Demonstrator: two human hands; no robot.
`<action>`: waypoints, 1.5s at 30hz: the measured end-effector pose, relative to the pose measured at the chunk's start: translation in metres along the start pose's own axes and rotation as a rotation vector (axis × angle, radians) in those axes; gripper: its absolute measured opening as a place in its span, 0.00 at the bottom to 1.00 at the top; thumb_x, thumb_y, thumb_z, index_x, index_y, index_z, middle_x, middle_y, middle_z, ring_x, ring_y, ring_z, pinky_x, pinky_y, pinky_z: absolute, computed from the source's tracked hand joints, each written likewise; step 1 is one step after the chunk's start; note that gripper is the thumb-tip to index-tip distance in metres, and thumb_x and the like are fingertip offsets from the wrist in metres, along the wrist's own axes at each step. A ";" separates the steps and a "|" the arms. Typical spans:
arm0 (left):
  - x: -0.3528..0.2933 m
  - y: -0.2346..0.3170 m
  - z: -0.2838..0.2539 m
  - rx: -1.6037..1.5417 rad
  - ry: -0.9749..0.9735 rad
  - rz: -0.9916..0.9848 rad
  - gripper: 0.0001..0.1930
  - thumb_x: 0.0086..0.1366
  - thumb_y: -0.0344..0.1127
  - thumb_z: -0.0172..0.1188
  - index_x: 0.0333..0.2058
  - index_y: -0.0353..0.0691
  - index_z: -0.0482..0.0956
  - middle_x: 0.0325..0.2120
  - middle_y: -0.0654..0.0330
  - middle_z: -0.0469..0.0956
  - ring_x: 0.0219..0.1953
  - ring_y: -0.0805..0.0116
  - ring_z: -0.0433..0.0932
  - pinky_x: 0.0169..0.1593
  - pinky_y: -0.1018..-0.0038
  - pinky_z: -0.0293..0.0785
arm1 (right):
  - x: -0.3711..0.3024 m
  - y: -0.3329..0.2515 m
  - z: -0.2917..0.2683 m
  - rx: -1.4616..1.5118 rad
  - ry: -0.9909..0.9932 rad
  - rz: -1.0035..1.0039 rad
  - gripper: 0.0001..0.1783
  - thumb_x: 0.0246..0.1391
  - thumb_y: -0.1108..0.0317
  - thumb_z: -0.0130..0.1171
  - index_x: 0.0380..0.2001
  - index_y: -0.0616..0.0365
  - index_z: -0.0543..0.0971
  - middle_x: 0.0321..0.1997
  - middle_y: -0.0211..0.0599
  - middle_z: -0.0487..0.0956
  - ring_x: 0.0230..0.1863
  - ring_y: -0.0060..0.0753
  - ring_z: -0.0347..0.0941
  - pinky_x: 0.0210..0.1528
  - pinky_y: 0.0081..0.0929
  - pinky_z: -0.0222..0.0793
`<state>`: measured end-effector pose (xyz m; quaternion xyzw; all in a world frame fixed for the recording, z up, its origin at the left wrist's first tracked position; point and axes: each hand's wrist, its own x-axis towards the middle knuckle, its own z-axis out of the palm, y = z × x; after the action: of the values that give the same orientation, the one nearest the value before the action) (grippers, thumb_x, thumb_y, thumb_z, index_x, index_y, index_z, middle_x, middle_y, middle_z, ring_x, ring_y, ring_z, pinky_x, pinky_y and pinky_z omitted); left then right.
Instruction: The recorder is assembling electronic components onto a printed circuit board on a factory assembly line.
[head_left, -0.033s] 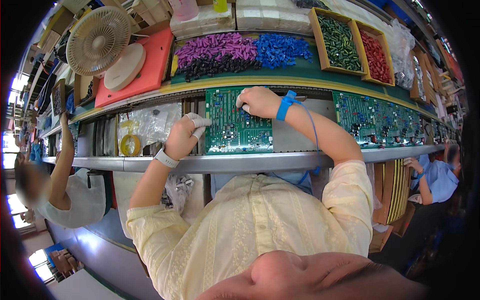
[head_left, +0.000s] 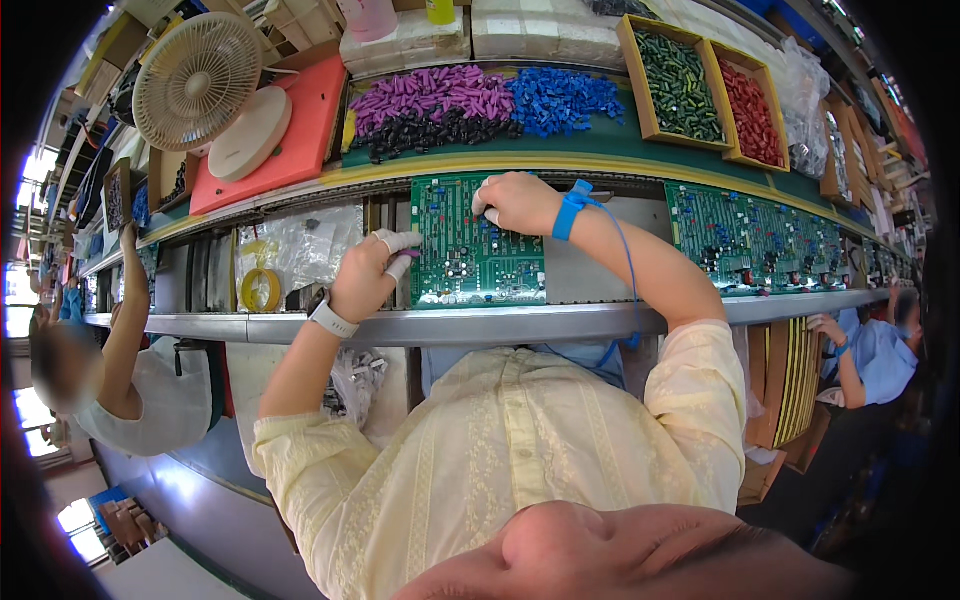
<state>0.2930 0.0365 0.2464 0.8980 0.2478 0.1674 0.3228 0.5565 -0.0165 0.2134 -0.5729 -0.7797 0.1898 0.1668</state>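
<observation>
A green circuit board (head_left: 480, 275) crowded with small parts lies in the rail track right in front of me. My left hand (head_left: 372, 265), white covers on its fingertips, is at the board's left edge; a small purple component (head_left: 409, 253) shows at its thumb and finger. Over the upper part of the board, my right hand (head_left: 513, 204) is closed with fingertips down against the surface. Whatever those fingers hold is hidden. A blue wrist strap (head_left: 574, 211) with a coiled cord circles my right wrist.
Behind the track lie piles of purple components (head_left: 435, 97), black components (head_left: 440, 132) and blue components (head_left: 566, 101). Boxes of green parts (head_left: 680, 90) and red parts (head_left: 750, 115) stand right. Further boards (head_left: 755, 240) line the track. A fan (head_left: 200, 82) stands left; co-workers sit on both sides.
A bit of purple now shows between my left thumb and finger, and those fingers have shifted slightly. My right hand and the board look the same.
</observation>
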 end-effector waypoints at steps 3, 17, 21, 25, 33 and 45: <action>-0.010 -0.004 0.008 -0.056 0.009 -0.086 0.16 0.53 0.28 0.58 0.43 0.42 0.75 0.28 0.53 0.76 0.25 0.60 0.75 0.30 0.70 0.72 | 0.002 -0.001 -0.002 -0.016 -0.022 -0.013 0.09 0.41 0.72 0.53 0.28 0.53 0.79 0.32 0.38 0.77 0.36 0.44 0.73 0.38 0.41 0.68; -0.011 0.011 0.011 0.004 -0.080 -0.025 0.09 0.51 0.29 0.61 0.33 0.36 0.78 0.28 0.52 0.77 0.30 0.56 0.76 0.35 0.69 0.73 | -0.005 -0.005 -0.029 0.081 -0.134 -0.060 0.18 0.45 0.70 0.53 0.43 0.53 0.77 0.44 0.42 0.77 0.44 0.45 0.72 0.47 0.36 0.67; -0.021 0.011 0.012 0.059 -0.139 0.066 0.08 0.52 0.30 0.59 0.32 0.38 0.78 0.28 0.54 0.78 0.32 0.55 0.76 0.38 0.67 0.72 | -0.040 0.048 -0.093 0.087 0.328 0.026 0.17 0.50 0.68 0.52 0.45 0.53 0.75 0.45 0.42 0.77 0.45 0.37 0.73 0.49 0.28 0.67; -0.026 0.004 0.018 0.073 -0.117 0.135 0.06 0.51 0.30 0.59 0.30 0.40 0.78 0.27 0.55 0.78 0.32 0.56 0.76 0.37 0.66 0.72 | -0.123 0.170 -0.181 -0.358 0.658 0.720 0.18 0.47 0.70 0.45 0.43 0.56 0.75 0.39 0.54 0.76 0.42 0.54 0.72 0.45 0.43 0.68; -0.031 0.002 0.019 0.143 -0.122 0.152 0.06 0.51 0.27 0.59 0.30 0.40 0.78 0.27 0.58 0.78 0.30 0.58 0.76 0.36 0.69 0.72 | -0.238 0.318 -0.201 -0.478 0.275 1.302 0.20 0.53 0.61 0.47 0.49 0.56 0.71 0.50 0.51 0.72 0.51 0.52 0.68 0.52 0.42 0.64; -0.027 0.008 0.020 0.252 -0.182 0.206 0.05 0.50 0.27 0.58 0.28 0.42 0.77 0.25 0.61 0.76 0.30 0.59 0.75 0.35 0.68 0.71 | -0.251 0.347 -0.196 -0.217 0.552 1.199 0.21 0.50 0.57 0.54 0.46 0.57 0.74 0.49 0.44 0.74 0.52 0.47 0.68 0.53 0.36 0.63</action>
<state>0.2829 0.0061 0.2330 0.9634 0.1432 0.0853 0.2098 1.0101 -0.1422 0.2048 -0.9481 -0.2699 0.0166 0.1675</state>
